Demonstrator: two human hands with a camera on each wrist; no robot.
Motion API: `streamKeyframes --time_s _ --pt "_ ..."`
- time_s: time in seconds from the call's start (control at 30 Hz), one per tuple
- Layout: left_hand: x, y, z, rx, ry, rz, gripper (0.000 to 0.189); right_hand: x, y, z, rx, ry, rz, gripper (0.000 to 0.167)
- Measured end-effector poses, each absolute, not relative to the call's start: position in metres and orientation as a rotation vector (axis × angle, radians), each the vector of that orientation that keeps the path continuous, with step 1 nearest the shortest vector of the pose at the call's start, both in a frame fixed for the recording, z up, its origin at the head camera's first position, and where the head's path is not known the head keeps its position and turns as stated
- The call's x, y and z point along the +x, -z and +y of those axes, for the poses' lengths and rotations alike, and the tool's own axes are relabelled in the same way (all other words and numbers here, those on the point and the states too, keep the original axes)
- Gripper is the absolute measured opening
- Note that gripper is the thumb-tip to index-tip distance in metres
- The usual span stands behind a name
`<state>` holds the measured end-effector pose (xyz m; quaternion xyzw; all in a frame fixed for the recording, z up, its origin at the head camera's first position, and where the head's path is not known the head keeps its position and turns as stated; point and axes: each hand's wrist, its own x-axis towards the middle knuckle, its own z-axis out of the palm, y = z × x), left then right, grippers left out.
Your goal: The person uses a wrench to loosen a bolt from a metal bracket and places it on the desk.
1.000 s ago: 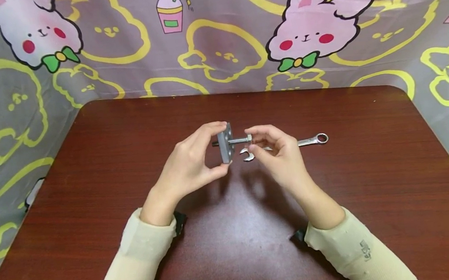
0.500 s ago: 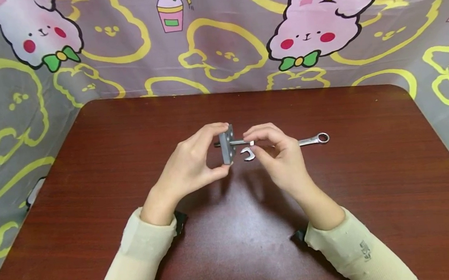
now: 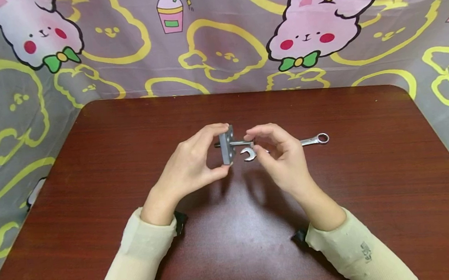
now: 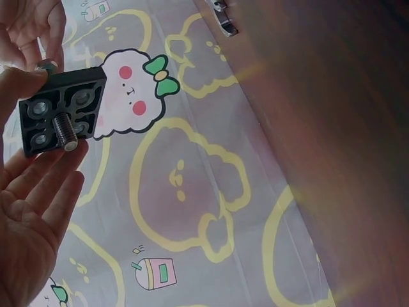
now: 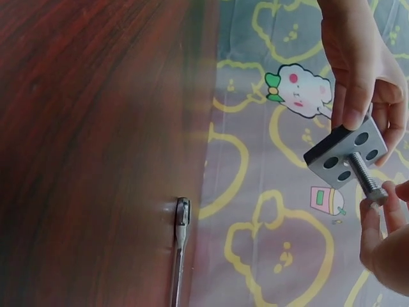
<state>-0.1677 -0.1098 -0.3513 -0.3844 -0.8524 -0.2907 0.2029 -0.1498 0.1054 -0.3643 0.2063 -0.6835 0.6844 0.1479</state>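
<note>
My left hand [image 3: 188,164] holds a small square grey plate [image 3: 225,149] on edge above the table, thumb below and fingertips on top. Several round holes pierce the plate's face [image 5: 345,146]. Through its middle runs a hex bolt [image 3: 240,143], its threaded end [image 4: 66,131] sticking out of the ribbed back side. At the bolt's head [image 5: 378,196], my right hand [image 3: 281,157] pinches with thumb and fingertips. A stretch of bolt shank [image 5: 362,173] shows between plate and head. Behind the right hand lies a combination wrench [image 3: 311,141], its middle hidden by that hand.
The dark red-brown wooden table [image 3: 236,248] has rounded far corners. A cloth backdrop [image 3: 221,35] printed with cartoon rabbits and yellow outlines hangs behind it and at both sides. Light sleeves [image 3: 138,254] cover both forearms.
My right thumb and fingertips shift around the bolt head, spreading slightly apart, and the head has turned. The left hand and plate have moved a touch right and down. The wrench stays put.
</note>
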Motion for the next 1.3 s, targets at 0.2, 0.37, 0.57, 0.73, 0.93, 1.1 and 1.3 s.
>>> streamKeyframes --time_s 0.2,0.37,0.57,0.73,0.93,1.1,1.3 --pt "-0.1683 0.3529 -0.1096 -1.070 0.800 -2.411 0.071 -0.1522 0.3630 0.1074 0.563 -2.032 -1.907 0.021" --pt "-0.1688 0.3535 -0.1104 -1.065 0.789 -2.418 0.071 -0.1511 0.3626 0.1093 0.565 -2.051 -1.879 0.016" --pt "-0.1691 0.3532 -0.1095 -1.064 0.797 -2.377 0.071 -0.1518 0.3636 0.1129 0.401 -2.034 -1.988 0.015" --pt "-0.1688 0.3505 -0.1072 -1.062 0.796 -2.338 0.069 -0.1531 0.3663 0.1150 0.282 -2.014 -2.138 0.017" --pt "-0.1684 0.3502 -0.1071 -1.057 0.788 -2.323 0.068 -0.1550 0.3681 0.1136 0.272 -1.996 -2.254 0.015" --pt "-0.1676 0.3503 -0.1081 -1.060 0.765 -2.321 0.068 -0.1555 0.3674 0.1108 0.256 -2.064 -2.239 0.016" --pt "-0.1669 0.3500 -0.1093 -1.065 0.756 -2.328 0.068 -0.1542 0.3661 0.1081 0.263 -2.103 -2.210 0.019"
